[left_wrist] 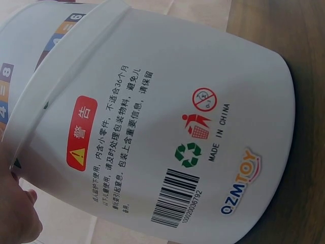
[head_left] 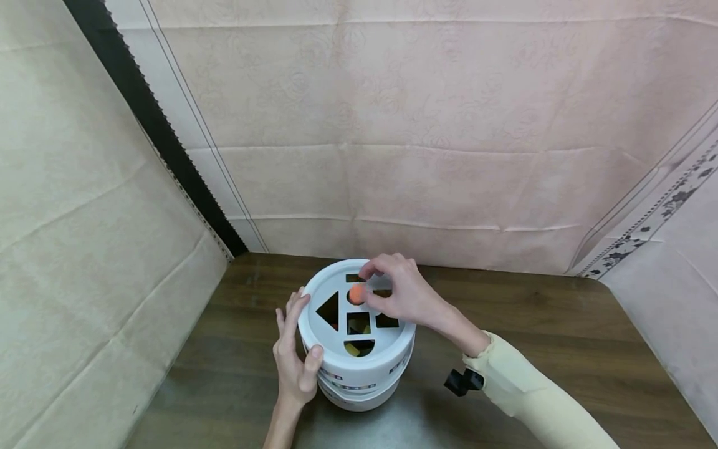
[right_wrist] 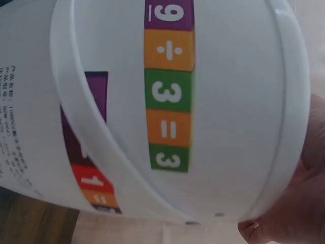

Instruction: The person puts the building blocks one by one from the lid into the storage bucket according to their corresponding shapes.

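Observation:
A white shape-sorter bucket (head_left: pixel 350 399) stands on the wooden table, its lid (head_left: pixel 331 280) cut with triangular, square, round and other holes. My left hand (head_left: pixel 294 362) rests against its left side, fingers spread along the lid's edge and thumb on the near side. Over the round hole, my right hand (head_left: pixel 401 290) pinches an orange rounded block (head_left: pixel 356 294) between thumb and fingers. Its full shape is hidden. Yellow pieces (head_left: pixel 352 349) show through the near hole. In the left wrist view, part of the left hand (left_wrist: pixel 18 208) touches the rim.
The brown wooden table (head_left: pixel 505 324) extends around the bucket. Pale cloth (head_left: pixel 449 125) hangs behind and at both sides. On the right sleeve (head_left: pixel 521 380) sits a small black device (head_left: pixel 464 381). A white handle (right_wrist: pixel 96 122) crosses the bucket's side.

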A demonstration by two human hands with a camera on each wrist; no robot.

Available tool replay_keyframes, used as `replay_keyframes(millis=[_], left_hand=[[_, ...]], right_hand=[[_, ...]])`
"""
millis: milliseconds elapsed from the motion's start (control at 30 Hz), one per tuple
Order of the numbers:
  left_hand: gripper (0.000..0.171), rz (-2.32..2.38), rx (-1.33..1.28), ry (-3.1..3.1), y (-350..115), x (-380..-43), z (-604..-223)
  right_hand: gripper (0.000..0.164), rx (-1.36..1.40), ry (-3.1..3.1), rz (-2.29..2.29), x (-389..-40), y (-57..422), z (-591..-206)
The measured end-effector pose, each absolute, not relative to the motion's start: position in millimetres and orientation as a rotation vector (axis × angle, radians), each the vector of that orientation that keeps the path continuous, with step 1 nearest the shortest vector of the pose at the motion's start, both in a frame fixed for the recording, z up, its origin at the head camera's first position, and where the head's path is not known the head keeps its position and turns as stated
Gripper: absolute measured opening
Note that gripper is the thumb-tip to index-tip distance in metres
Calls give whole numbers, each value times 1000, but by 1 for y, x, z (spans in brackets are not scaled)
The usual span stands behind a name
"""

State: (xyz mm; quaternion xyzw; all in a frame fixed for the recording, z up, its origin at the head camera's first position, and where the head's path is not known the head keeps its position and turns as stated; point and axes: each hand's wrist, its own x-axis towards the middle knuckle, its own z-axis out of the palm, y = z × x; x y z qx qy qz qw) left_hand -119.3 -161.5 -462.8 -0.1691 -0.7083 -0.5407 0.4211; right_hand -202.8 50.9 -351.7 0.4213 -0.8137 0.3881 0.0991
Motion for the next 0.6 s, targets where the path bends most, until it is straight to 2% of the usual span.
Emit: replay_keyframes(millis=[333, 600], left_hand=[[70, -1335, -463, -1814, -170, -117, -460], [87, -1182, -406, -2045, -195, -102, -450]], right_hand=[[26, 934, -2337, 1124, -185, 118, -363], [32, 772, -2419, 913, -162, 185, -395]])
